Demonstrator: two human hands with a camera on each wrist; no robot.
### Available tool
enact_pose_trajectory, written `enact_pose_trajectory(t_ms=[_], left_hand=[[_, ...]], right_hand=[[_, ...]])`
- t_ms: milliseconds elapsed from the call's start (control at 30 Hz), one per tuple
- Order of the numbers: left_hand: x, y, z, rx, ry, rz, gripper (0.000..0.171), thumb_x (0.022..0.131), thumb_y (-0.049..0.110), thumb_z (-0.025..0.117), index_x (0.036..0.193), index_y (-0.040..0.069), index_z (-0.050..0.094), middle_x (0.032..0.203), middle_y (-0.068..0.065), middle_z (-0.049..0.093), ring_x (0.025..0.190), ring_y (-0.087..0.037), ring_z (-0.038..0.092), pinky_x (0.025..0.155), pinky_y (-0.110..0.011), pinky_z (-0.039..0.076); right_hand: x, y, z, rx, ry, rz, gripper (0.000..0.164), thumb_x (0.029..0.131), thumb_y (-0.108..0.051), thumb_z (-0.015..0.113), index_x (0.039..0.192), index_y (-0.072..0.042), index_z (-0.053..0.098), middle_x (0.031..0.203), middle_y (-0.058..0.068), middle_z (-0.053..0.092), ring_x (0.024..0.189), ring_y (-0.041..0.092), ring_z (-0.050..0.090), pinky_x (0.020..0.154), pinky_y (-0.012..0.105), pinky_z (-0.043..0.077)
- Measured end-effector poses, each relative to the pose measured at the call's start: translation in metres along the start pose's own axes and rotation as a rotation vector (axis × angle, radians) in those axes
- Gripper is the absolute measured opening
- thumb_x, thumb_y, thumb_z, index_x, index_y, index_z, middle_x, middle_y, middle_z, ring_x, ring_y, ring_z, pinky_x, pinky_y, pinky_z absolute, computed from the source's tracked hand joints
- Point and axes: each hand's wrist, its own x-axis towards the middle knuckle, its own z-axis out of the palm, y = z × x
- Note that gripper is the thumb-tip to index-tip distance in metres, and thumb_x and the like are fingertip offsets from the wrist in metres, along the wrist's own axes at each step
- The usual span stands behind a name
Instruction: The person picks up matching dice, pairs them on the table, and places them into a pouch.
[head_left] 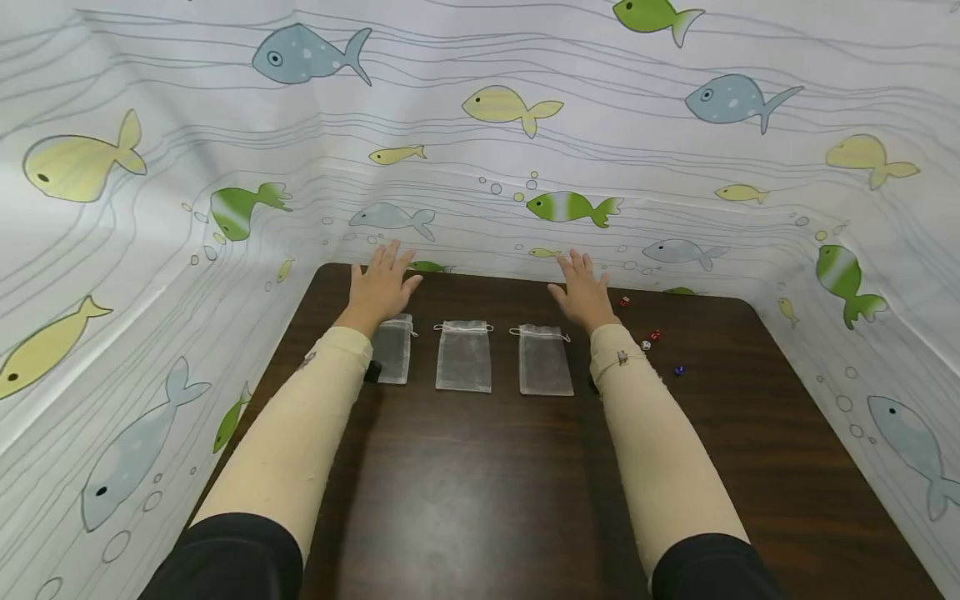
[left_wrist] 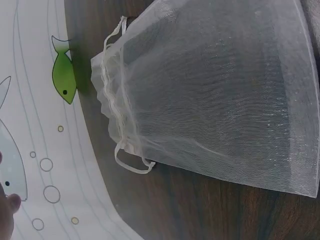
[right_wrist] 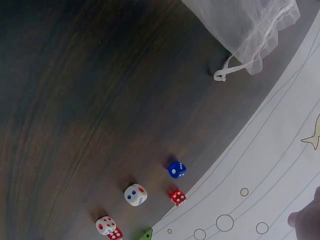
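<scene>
sheer mesh bags – fine-woven, glossy wood-grain table, smooth plastic dice

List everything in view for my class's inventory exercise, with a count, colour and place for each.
Drawstring organza bags: three, sheer white, in a row across the table
Red dice: two, red, right of the bags
White dice: two, white with coloured pips, right of the bags
Blue dice: two across the views, blue, right of the bags
Table: one, dark brown wood-grain, beneath everything
Fish-print cloth: number of sheets unclear, white with green, yellow and blue-grey fish, around the table's far, left and right sides
Left hand: one, fingers spread, near the left bag
Right hand: one, fingers spread, near the right bag
Forearm sleeves: two, cream, below the hands
Upper sleeves: two, black, at the bottom edge
</scene>
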Motion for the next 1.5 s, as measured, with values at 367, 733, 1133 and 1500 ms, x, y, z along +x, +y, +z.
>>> enact_pose_trajectory(t_ms=[367,733,1133,1500], left_hand=[[-0.008,0.018,0.006,0.037,-0.043,-0.024,0.046,0.109,0.033,0.045,0.147,0.008,0.050,0.148,-0.019,0.048,0.136,-0.041,0.042,0.105,-0.062,0.036],[-0.027,0.039,0.032,-0.188,-0.332,-0.041,0.046,0.109,0.031,0.046,0.147,0.004,0.048,0.146,-0.021,0.053,0.130,-0.042,0.052,0.106,-0.060,0.041],[-0.030,0.049,0.048,-0.219,-0.332,-0.002,0.049,0.106,0.031,0.055,0.145,0.002,0.050,0.144,-0.021,0.054,0.130,-0.040,0.053,0.106,-0.055,0.043],[-0.027,0.037,0.061,-0.340,-0.273,0.107,0.040,0.101,0.024,0.066,0.134,0.003,0.058,0.112,-0.014,0.064,0.097,-0.028,0.062,0.086,-0.045,0.052]], right_hand=[[0.002,-0.033,0.019,0.128,-0.068,-0.055,0.045,0.109,-0.029,0.050,0.148,-0.006,0.048,0.122,0.016,0.068,0.103,0.031,0.067,0.088,0.049,0.053],[-0.011,-0.086,0.059,0.170,-0.335,-0.084,0.052,0.109,-0.030,0.051,0.152,-0.004,0.041,0.132,0.017,0.063,0.117,0.030,0.063,0.098,0.046,0.051],[-0.016,-0.104,0.080,0.116,-0.335,-0.143,0.051,0.106,-0.030,0.058,0.147,-0.002,0.048,0.139,0.017,0.056,0.124,0.030,0.056,0.104,0.043,0.046],[-0.013,-0.101,0.088,0.259,-0.247,-0.190,0.006,0.101,-0.010,0.064,0.096,-0.007,0.062,0.095,0.006,0.062,0.086,0.021,0.058,0.080,0.037,0.050]])
